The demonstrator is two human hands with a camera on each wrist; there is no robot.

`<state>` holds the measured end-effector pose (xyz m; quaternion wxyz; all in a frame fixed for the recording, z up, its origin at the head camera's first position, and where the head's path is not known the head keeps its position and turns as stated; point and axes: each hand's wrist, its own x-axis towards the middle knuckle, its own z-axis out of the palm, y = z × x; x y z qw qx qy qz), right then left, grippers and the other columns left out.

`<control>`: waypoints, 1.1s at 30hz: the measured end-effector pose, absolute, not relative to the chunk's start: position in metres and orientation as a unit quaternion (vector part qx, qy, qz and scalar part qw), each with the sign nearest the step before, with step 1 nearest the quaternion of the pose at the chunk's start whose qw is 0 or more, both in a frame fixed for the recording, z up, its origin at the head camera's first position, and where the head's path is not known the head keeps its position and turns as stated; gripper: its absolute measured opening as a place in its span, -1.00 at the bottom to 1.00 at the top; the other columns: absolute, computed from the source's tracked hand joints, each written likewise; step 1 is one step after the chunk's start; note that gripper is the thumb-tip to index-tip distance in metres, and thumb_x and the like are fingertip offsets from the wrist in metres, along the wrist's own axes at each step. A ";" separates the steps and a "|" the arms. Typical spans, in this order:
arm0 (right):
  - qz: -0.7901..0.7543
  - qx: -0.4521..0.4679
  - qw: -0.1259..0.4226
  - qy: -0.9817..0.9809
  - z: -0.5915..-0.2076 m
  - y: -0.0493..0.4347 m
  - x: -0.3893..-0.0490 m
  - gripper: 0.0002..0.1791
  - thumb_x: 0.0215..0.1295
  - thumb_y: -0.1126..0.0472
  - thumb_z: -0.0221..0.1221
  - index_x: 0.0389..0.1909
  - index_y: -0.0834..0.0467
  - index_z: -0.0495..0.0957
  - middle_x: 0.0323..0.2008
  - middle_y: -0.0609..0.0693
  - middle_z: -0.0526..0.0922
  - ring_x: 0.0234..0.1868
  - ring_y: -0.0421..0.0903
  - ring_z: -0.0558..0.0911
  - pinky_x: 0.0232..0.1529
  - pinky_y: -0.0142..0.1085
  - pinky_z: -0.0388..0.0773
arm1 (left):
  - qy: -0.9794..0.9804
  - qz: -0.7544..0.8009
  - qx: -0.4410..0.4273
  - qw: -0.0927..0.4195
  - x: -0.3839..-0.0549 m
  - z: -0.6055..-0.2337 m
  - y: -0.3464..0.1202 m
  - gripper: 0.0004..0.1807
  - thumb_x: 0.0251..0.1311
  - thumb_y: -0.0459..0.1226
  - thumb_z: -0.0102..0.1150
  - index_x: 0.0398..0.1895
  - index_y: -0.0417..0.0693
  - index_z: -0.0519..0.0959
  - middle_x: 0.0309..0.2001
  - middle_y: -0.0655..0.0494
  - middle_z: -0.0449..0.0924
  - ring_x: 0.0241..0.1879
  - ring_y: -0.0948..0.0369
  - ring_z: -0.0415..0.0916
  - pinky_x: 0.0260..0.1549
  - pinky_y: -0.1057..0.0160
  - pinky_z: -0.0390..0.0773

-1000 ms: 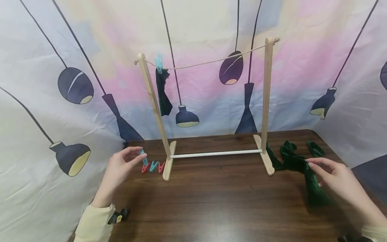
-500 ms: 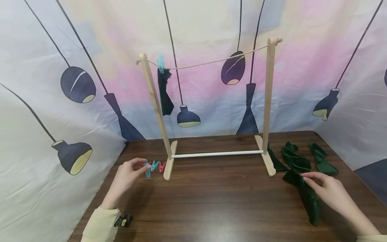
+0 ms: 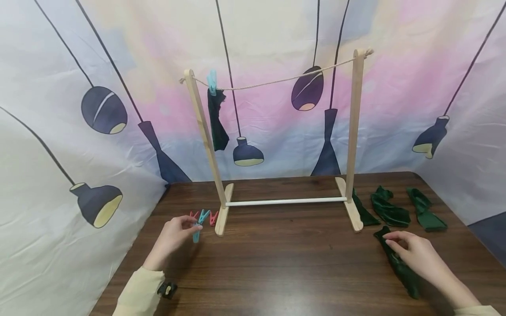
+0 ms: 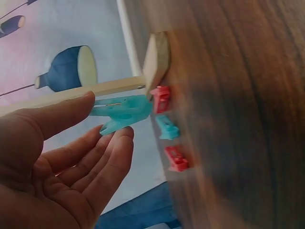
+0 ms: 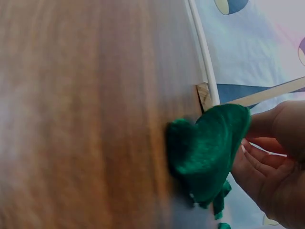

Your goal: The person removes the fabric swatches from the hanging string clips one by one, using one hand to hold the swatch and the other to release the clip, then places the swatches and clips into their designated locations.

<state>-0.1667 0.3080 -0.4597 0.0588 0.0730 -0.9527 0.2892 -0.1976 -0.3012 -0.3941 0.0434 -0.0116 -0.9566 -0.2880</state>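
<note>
In the head view my left hand pinches a light blue clothespin between thumb and fingers, at the table's left. The left wrist view shows this clothespin closely, its spring visible. Over at the right, my right hand pinches the top end of a dark green velvet cloth strip, which droops toward the front. Its folded lower part fills the middle of the right wrist view. Another green strip hangs from the rope, clipped by a blue clothespin near the left post.
A wooden stand with a left post, right post and white crossbar stands at the back. Red, blue and red clothespins lie by its left foot. Green pieces lie right of it.
My right hand has drawn the green strip off the others, toward the front and slightly left. My left hand, with the blue clothespin, has come down and to the right.
</note>
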 end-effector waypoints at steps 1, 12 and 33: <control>0.291 0.074 0.049 -0.953 -0.461 0.307 -0.167 -0.71 0.47 0.19 0.16 0.04 0.30 0.63 -0.35 0.13 0.66 -0.55 -0.15 0.49 -0.55 -0.23 0.42 | -0.957 -0.286 -0.012 0.042 -0.199 -0.397 -0.302 -0.61 0.26 -0.18 0.35 -0.03 -0.36 0.64 -0.24 -0.08 0.72 -0.20 0.02 0.66 -0.26 0.02 0.61; 0.302 0.088 -0.010 -0.949 -0.466 0.306 -0.172 -0.79 0.44 0.25 0.18 -0.04 0.26 0.66 -0.40 -0.11 0.66 -0.53 -0.25 0.45 -0.55 -0.32 0.41 | -0.966 -0.260 0.004 0.007 -0.214 -0.414 -0.303 -0.66 0.21 -0.18 0.39 -0.16 -0.33 0.66 -0.33 0.00 0.64 -0.34 0.13 0.55 -0.36 0.11 0.55; 0.327 0.093 -0.042 -0.939 -0.467 0.309 -0.175 -0.97 0.38 0.31 0.21 -0.25 0.17 0.62 -0.43 -0.11 0.58 -0.60 -0.24 0.43 -0.57 -0.35 0.43 | -0.961 -0.264 0.068 -0.052 -0.233 -0.428 -0.304 -0.70 0.19 -0.19 0.41 -0.27 -0.29 0.61 -0.40 0.01 0.57 -0.45 0.16 0.53 -0.45 0.19 0.56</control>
